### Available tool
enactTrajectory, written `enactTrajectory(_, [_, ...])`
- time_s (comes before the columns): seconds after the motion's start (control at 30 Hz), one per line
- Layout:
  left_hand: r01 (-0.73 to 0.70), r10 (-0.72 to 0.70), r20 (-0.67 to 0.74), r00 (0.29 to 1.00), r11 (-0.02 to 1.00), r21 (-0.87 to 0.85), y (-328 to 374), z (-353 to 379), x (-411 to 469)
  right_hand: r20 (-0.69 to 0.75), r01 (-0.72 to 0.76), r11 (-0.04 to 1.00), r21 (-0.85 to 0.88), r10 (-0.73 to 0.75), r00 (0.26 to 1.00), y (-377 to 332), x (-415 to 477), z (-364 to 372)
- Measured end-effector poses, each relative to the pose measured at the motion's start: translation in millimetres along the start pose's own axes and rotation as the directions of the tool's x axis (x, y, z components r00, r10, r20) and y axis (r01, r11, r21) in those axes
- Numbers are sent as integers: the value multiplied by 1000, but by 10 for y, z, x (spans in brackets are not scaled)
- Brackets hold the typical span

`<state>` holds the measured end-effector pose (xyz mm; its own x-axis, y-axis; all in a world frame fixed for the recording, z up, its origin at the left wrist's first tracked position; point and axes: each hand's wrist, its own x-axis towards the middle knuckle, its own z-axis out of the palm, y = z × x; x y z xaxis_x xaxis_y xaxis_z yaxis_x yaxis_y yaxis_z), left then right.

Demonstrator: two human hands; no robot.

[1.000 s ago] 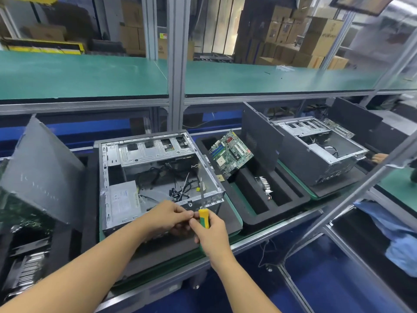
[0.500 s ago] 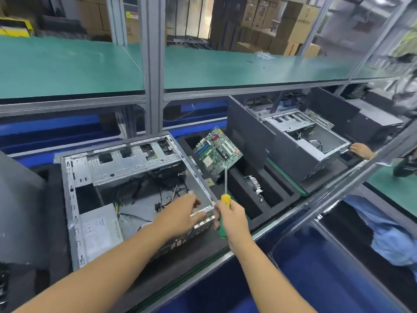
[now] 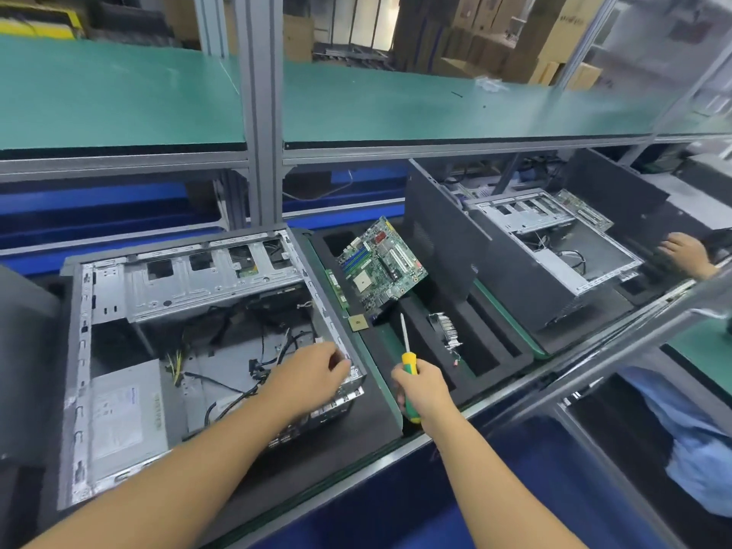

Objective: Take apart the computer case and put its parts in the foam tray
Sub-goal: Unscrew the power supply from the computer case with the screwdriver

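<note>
Computer case (image 3: 190, 350) lay open side up on dark foam on the bench (image 3: 356, 473), its metal frame bare and loose cables showing inside. Power supply (image 3: 119, 414) sat in the case's near left corner.

Left hand (image 3: 313, 374) rested on the case's right wall near the front corner, fingers curled over the rim; whether its grip pinched anything small could not be told.

Right hand (image 3: 424, 394) hung just right of the case, clear of it, its grip wrapped tight round the yellow-and-green handle of a screwdriver (image 3: 408, 366), shaft pointing up and away.

Foam tray (image 3: 491, 350) lay right of the case, touching its foam base. Motherboard (image 3: 382, 267) leaned tilted at the tray's far end. A heatsink (image 3: 445, 330) sat in a slot beyond the screwdriver tip. A small square chip (image 3: 357, 322) lay on the tray edge beside the case wall.

A second case (image 3: 554, 247) stood further right of the tray, another person's hand (image 3: 687, 253) beside it.
</note>
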<state>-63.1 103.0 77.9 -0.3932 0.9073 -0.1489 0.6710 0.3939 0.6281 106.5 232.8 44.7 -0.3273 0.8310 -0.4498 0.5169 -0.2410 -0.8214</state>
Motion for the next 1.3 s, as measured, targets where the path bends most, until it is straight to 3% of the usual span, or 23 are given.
enactTrajectory(0.13, [131, -134, -204, 970, 991, -30, 215, 211, 166, 26, 5, 978, -207, 0, 1000, 139, 323, -355])
enactTrajectory(0.3, [287, -267, -469, 842, 958, -31, 316, 443, 326, 90, 137, 814, -565, -104, 990, 295, 844, -776])
enactTrajectory(0.6, [336, -253, -536, 805, 940, 60, 294, 513, 355, 187, 145, 771, -619, -35, 982, 501, 1474, -631])
enactTrajectory(0.73, [332, -293, -511, 808, 943, -16, 251, 519, 338, 152, 69, 866, -495, 8, 988, 577, 1531, -558])
enactTrajectory(0.83, [352, -329, -490, 807, 935, -47, 242, 515, 327, 142, 66, 957, -284, -26, 990, 525, 1426, -515])
enactTrajectory(1.0, [328, -362, -429, 828, 932, -153, 230, 469, 309, 293, 170, 985, -2, -162, 942, 133, 994, -359])
enactTrajectory(1.1, [263, -347, -324, 880, 924, -277, 207, 345, 266, 386, 178, 977, 114, -209, 898, -133, 691, -177])
enactTrajectory(1.2, [242, -273, -237, 932, 958, -152, 60, 135, 68, 462, 166, 965, 201, -243, 853, -343, 380, 47])
enactTrajectory(1.3, [216, -210, -174, 962, 976, 19, -218, -131, -231, 469, 261, 951, 167, -310, 827, -497, 88, 239])
